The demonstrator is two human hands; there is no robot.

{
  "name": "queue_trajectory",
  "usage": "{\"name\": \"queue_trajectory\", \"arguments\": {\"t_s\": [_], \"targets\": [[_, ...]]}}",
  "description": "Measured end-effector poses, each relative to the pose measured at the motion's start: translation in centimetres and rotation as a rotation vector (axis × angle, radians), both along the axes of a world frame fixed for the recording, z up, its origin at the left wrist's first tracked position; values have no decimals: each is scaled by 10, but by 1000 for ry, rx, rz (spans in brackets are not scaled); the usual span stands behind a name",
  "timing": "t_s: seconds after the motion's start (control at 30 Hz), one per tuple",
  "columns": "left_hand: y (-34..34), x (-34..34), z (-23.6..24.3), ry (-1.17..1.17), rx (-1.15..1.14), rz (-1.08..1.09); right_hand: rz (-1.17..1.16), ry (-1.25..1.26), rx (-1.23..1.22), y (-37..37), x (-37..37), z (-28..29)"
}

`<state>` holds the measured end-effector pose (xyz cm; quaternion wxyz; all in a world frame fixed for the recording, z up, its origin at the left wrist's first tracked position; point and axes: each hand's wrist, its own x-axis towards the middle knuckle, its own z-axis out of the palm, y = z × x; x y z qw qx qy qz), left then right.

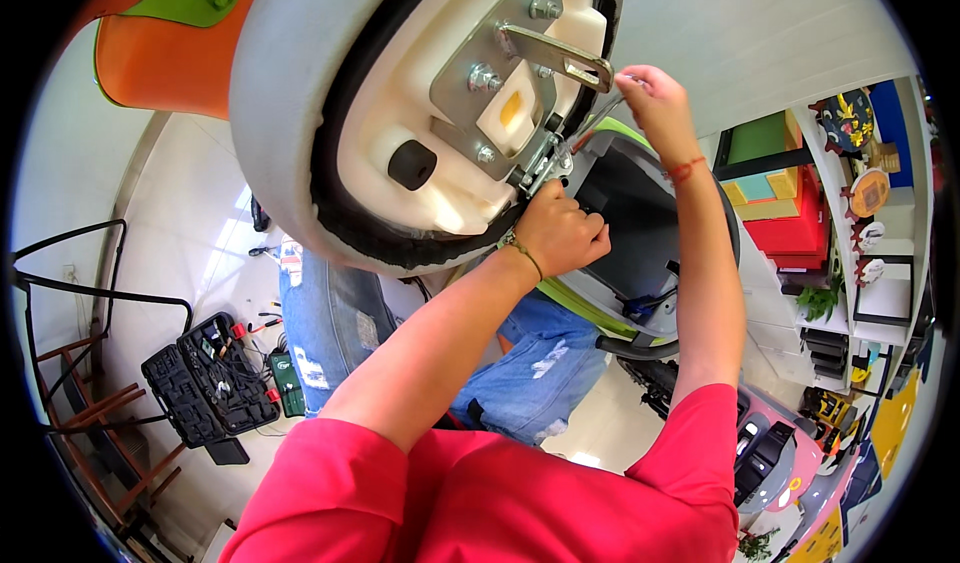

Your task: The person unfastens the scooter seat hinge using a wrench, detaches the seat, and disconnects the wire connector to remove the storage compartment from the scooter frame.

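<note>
A tilted seat [280, 113] with grey cover shows its white plastic underside, where a steel plate [465, 93] with nuts and a slotted bracket [565, 55] is bolted. At the plate's lower edge, my left hand [560, 223] is closed around a small metal fitting [548, 159]; what exactly it grips is partly hidden by my fingers. My right hand [650, 108] pinches the end of a thin silver tool [612, 103], like a wrench, that slants down to that fitting. Below lies an open green-and-grey body [635, 223] with a dark compartment.
An orange-and-green object [160, 58] is at top left. An open tool case [205, 383], loose tools and a black metal frame [65, 283] are on the left. Right are shelves [850, 303] with boxes and figures, and a pink ride-on vehicle [770, 463]. My jeans-clad legs [530, 363] are below.
</note>
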<state>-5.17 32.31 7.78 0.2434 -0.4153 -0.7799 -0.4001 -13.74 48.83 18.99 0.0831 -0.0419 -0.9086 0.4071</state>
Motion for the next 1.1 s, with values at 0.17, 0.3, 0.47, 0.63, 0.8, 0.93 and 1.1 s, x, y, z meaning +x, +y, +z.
{"name": "queue_trajectory", "arguments": {"t_s": [0.17,0.3,0.47,0.63,0.8,0.93,1.1], "targets": [[-3,0,0,-26,4,3,-144,19,-372,1,81,9],[-1,0,1,-18,40,-8,-253,-56,-577,-6,136,-34],[-2,0,-3,-17,31,3,-341,-51,-657,-22,155,-71],[-1,-1,-2,-28,55,0,-384,-90,-571,-34,171,-73],[0,0,-1,-26,17,-11,-429,51,-786,-32,177,-75],[-1,0,-3,-31,41,-10,-375,56,-863,-37,173,-75],[-1,0,0,-40,44,-10,-403,81,-713,-40,167,-80]]}}
